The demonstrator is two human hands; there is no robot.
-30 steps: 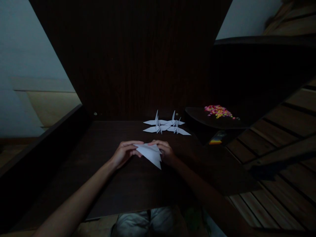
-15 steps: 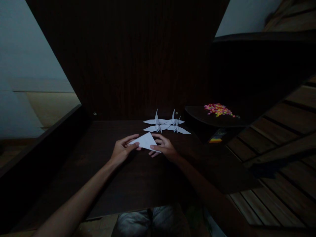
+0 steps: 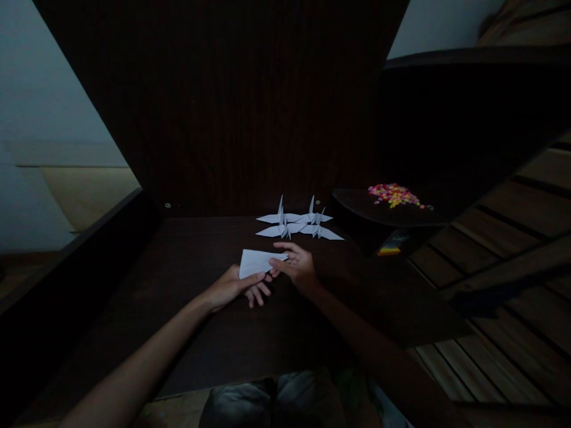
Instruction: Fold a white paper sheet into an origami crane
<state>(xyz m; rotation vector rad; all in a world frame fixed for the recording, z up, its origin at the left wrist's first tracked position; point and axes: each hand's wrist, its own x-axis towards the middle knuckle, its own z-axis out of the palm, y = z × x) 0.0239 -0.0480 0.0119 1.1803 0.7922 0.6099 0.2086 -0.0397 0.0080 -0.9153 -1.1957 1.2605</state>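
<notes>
A folded piece of white paper [image 3: 257, 262], wide at the left and narrowing to the right, is held between both my hands above the dark tabletop. My left hand [image 3: 238, 286] grips its lower edge, thumb on top and the other fingers spread beneath. At the narrow right end, my right hand [image 3: 297, 266] pinches the paper with thumb and fingers. Just beyond my hands stand several white folded paper cranes [image 3: 282, 228], set close together with their wings overlapping.
A heap of small pink, yellow and orange pieces [image 3: 395, 195] lies on a rounded dark shelf [image 3: 357, 205] at the right. A dark upright panel [image 3: 232, 119] closes off the back, and a low side board [image 3: 75, 244] runs along the left. Slatted wood [image 3: 513, 333] is at the far right.
The folded paper has been turned, its point swinging from the far side to the right. My left hand has shifted lower, under the paper, and my right hand now pinches the narrow tip.
</notes>
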